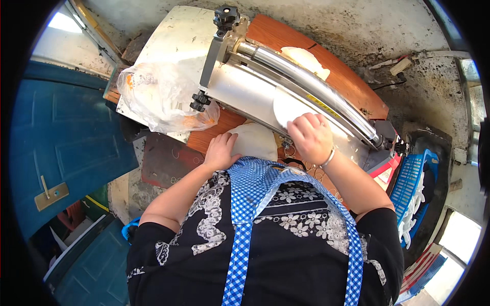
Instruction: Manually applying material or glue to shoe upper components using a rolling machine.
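Observation:
My right hand (311, 138) is closed on the near edge of a thin white sheet (287, 107) with a rounded outline. That sheet lies on the flat metal feed plate (242, 91) of a roller machine, below its long shiny steel roller (306, 84). Close to my body, my left hand (221, 152) rests with fingers stretched out on the left side of more white sheets (255, 141). Whether these are one piece or a stack, I cannot tell. What the sheets are made of does not show.
Beyond the roller, another pale sheet (306, 60) lies on the brown wooden tabletop (275, 33). A clear plastic bag (163, 97) sits left of the machine. Black knobs (226, 18) stick out at its left end. A blue basket (408, 178) with white pieces stands right; a blue door (71, 137) is left.

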{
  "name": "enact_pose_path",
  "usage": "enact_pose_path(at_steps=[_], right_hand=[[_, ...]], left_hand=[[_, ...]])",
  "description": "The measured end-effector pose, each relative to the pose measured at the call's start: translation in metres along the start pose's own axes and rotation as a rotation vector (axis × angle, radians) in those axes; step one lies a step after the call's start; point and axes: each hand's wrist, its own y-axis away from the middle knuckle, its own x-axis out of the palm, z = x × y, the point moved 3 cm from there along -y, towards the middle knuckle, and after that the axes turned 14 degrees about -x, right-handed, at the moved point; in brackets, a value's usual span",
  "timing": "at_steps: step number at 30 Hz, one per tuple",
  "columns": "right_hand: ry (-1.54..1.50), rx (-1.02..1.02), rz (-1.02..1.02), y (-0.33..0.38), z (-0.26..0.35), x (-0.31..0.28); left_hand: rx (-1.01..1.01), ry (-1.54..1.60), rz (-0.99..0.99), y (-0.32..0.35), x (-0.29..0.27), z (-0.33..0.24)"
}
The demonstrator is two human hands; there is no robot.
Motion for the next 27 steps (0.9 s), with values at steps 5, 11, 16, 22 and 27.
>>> enact_pose_path(at_steps=[5,11,16,22,27], right_hand=[[0.096,0.289,-0.111,-0.007,-0.022,0.001],[-0.12,0.316,-0.247,-0.004,-0.008,-0.008],[-0.494,0.424,-0.261,-0.013,0.011,-0.004],[-1.095,0.726,-0.237,-0.011,0.017,0.019],[-1.315,1.097,-0.371,0.002,0.006,0.024]], left_hand=[[-0.317,0.048,0.103,-0.008,0.018,0.011],[-0.147,0.096,0.156,-0.011,-0.011,0.007],[-0.19,0.412,0.166,-0.028,-0.063,-0.005],[-0.388,1.13,0.327,-0.038,-0.092,-0.045],[-0.472,0.998,0.177,-0.05,-0.083,-0.066]])
